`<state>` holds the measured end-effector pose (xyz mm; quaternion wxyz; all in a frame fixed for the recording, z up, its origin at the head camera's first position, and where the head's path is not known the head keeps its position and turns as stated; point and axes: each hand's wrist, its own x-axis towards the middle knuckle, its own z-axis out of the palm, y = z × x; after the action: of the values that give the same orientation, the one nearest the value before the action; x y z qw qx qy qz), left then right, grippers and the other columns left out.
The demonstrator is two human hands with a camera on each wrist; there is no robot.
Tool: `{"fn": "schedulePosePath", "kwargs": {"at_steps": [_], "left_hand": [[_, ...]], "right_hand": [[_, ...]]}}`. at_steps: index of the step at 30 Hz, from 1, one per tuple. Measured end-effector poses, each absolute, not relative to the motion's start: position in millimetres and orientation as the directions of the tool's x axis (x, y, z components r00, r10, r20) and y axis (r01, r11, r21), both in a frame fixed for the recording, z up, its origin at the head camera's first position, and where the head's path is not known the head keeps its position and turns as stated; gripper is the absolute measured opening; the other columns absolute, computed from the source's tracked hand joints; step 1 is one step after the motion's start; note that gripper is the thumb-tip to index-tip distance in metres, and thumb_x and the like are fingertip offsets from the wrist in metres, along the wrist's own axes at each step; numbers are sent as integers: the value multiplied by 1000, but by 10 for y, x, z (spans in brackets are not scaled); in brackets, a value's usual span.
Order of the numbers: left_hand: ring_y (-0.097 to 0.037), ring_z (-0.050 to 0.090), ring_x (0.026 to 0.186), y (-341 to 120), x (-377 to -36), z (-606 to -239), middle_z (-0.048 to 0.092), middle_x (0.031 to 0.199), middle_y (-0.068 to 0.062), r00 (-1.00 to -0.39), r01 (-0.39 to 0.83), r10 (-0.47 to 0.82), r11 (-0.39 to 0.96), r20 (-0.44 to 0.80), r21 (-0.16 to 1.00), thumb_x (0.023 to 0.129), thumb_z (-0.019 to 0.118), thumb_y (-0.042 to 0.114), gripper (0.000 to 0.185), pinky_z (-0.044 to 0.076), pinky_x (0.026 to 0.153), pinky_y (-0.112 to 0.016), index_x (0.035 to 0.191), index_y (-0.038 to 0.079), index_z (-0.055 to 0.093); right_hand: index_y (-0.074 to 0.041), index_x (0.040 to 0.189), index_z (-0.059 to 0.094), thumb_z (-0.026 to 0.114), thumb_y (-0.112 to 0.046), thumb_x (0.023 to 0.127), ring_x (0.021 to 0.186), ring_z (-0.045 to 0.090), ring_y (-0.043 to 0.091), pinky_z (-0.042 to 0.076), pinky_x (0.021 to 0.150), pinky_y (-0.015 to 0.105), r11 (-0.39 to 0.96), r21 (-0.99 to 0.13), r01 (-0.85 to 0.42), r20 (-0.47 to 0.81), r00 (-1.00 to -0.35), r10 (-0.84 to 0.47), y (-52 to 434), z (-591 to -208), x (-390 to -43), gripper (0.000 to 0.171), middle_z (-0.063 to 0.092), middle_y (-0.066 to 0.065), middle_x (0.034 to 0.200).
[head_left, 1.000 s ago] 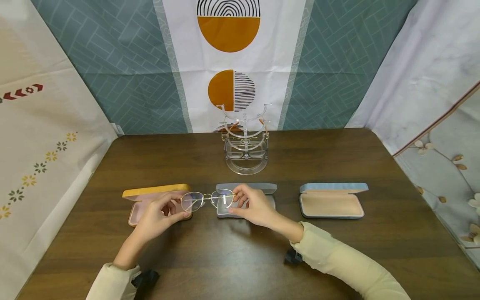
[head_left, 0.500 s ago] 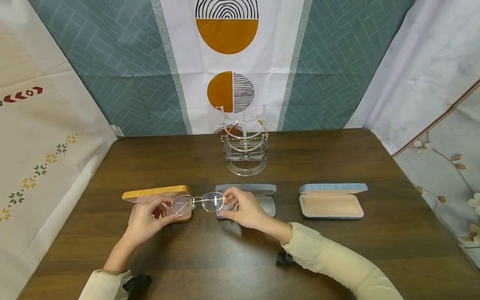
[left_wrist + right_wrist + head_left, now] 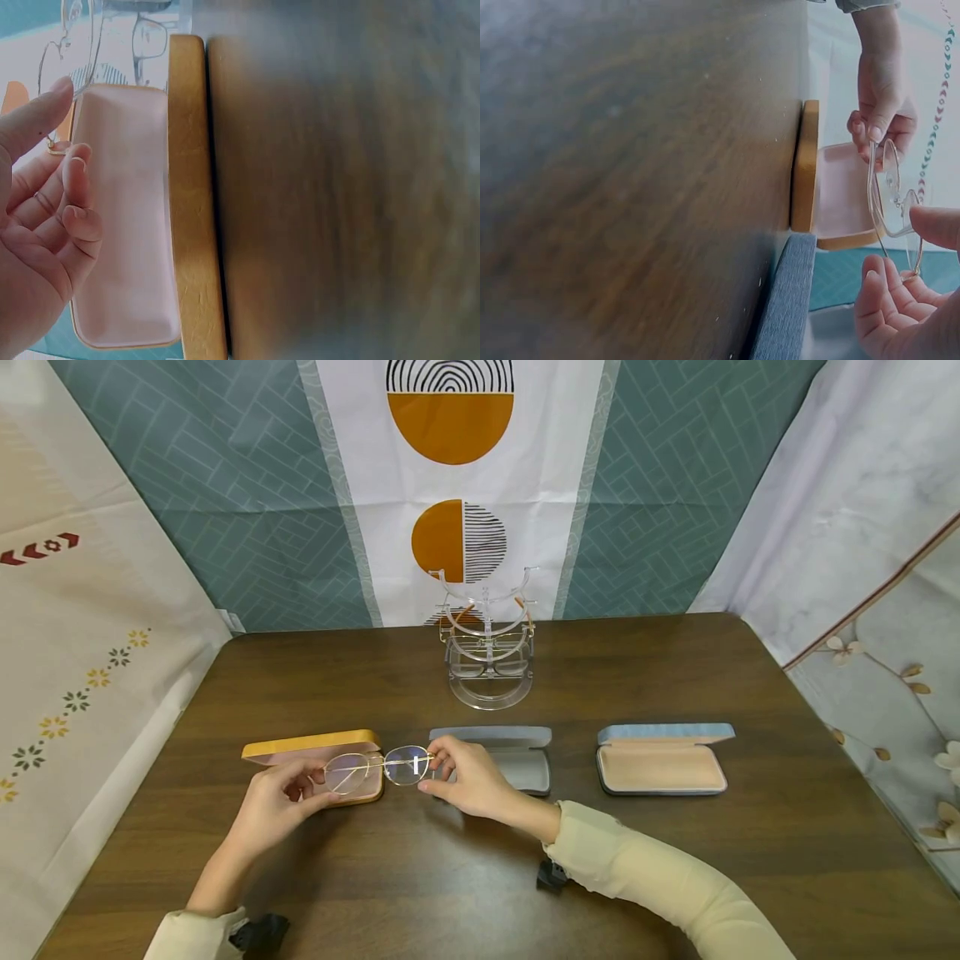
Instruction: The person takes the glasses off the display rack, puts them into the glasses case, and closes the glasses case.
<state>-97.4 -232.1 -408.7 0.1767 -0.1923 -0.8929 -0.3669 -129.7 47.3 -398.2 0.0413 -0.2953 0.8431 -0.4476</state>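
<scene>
A pair of thin gold-rimmed eyeglasses [image 3: 406, 766] is held up between both hands, over the table in the head view. My left hand [image 3: 272, 803] pinches its left end between thumb and fingers. At the other end, my right hand [image 3: 471, 779] pinches the frame near the hinge. Behind and below the eyeglasses lies an open yellow glasses case [image 3: 315, 744] with a pink lining, partly covered by the left hand. An open grey glasses case [image 3: 525, 767] sits behind the right hand. In the right wrist view the eyeglasses [image 3: 889, 225] span from hand to hand.
To the right stands an open blue glasses case [image 3: 663, 770] with a beige lining. A clear display stand [image 3: 491, 700] holding other eyeglasses is at the back of the brown table [image 3: 600, 677]. Patterned cloths [image 3: 285, 552] hang behind and at the sides.
Both hands have moved left together with the eyeglasses, from between the yellow and grey cases to in front of the yellow case. The cases and stand have stayed in place.
</scene>
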Motion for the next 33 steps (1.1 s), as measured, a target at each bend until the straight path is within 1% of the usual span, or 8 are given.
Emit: {"fn": "schedulePosePath", "kwargs": {"at_steps": [4,7,11,13,15,18,27,33], "left_hand": [[-7,46,57,-2371,-975,-4072,56,72,1,-872,459,207,660,443,595,57,83,0,32,37,50,-15,82,4,63],[-6,46,57,-2414,-977,-4054,56,71,2,-871,464,213,652,442,599,57,82,-2,35,37,49,-15,88,3,64],[-4,46,56,-2479,-976,-4030,55,68,6,-865,476,227,652,447,590,58,81,-5,40,36,49,-15,94,3,65],[-3,45,55,-2513,-973,-4024,55,67,7,-866,475,232,661,444,581,58,81,-4,38,36,48,-15,91,4,65],[-2,45,54,-2546,-972,-4025,54,66,8,-868,468,233,678,439,566,58,82,-3,34,36,48,-15,85,5,63],[-2,45,55,-2590,-970,-4036,53,66,9,-872,461,241,699,427,547,58,82,-1,32,36,48,-15,83,5,62],[-1,45,54,-2710,-963,-4064,52,64,10,-888,432,250,740,386,515,58,83,3,33,37,49,-14,84,4,62],[0,43,53,-2776,-972,-4062,49,61,13,-886,436,273,767,376,471,58,83,5,33,36,48,-14,82,6,60]], "right_hand": [[0,104,54,71,-13,79,69,57,11,43,62,20,423,-773,-473,208,-818,-536,418,-3963,-1300,33,61,8,90],[0,104,54,70,-14,80,68,57,10,43,63,19,432,-760,-485,213,-815,-539,369,-3952,-1303,32,62,7,90],[-1,104,54,70,-15,80,67,56,8,42,60,18,449,-738,-504,219,-808,-547,296,-3951,-1310,32,62,6,89],[-2,103,54,70,-16,80,66,56,8,41,60,17,461,-726,-510,220,-808,-547,256,-3956,-1314,31,62,6,89],[-3,103,54,70,-17,80,64,55,6,41,59,17,478,-714,-511,215,-810,-545,217,-3969,-1318,31,62,5,88],[-4,102,55,70,-19,80,63,53,4,40,60,16,505,-696,-511,203,-814,-544,162,-3993,-1324,31,62,4,87],[-6,103,55,70,-22,80,62,50,2,38,58,13,566,-639,-521,188,-819,-542,24,-4020,-1320,31,58,-3,80],[-5,106,56,69,-24,81,52,42,1,34,51,12,580,-601,-550,193,-804,-563,-69,-4041,-1338,34,51,-8,66]]}}
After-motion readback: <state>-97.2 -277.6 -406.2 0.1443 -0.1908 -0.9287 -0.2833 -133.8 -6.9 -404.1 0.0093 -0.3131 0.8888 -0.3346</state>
